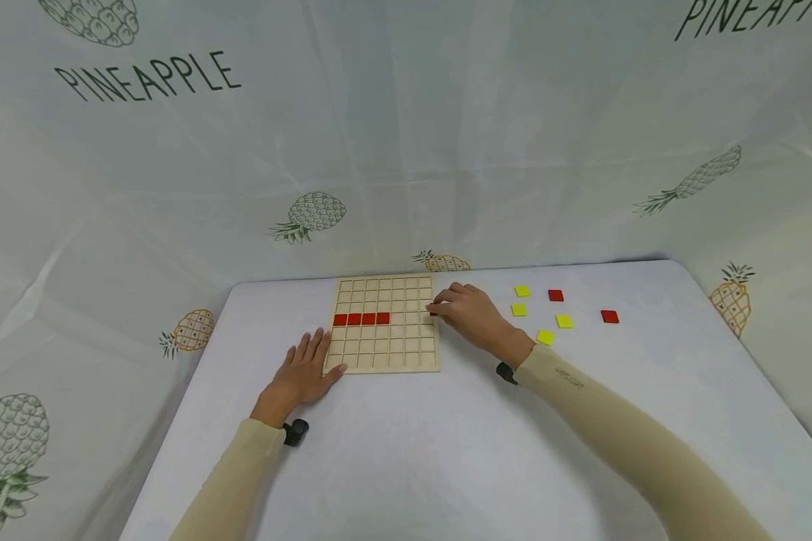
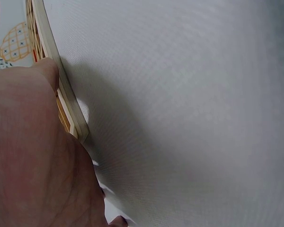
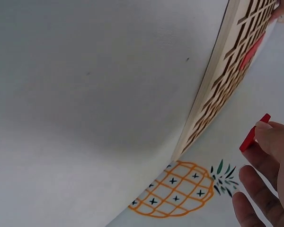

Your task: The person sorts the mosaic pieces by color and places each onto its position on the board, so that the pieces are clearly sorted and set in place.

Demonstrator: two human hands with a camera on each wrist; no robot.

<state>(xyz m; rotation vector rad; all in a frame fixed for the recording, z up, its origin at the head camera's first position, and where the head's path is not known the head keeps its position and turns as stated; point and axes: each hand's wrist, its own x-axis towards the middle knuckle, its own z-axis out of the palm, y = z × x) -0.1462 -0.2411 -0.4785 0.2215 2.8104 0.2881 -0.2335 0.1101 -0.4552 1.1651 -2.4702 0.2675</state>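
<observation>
A square wooden grid board [image 1: 406,353] lies at the far side of the table, with a row of several red tiles [image 1: 355,319] set in its cells from the left edge. My left hand [image 1: 304,370] rests spread at the board's lower left corner; in the left wrist view its thumb [image 2: 48,71] lies on the board's edge. Over the board's right edge, my right hand [image 1: 470,314] pinches a red square tile [image 3: 254,133] between thumb and finger. The right wrist view shows that tile held apart from the board, the other fingers loosely bent.
Right of the board lie several loose yellow tiles [image 1: 519,309], one close to my right wrist. Two loose red tiles, one nearer [image 1: 555,295] and one farther right [image 1: 610,316], lie there too. A pineapple-printed curtain [image 1: 406,150] hangs behind the white table [image 1: 406,451].
</observation>
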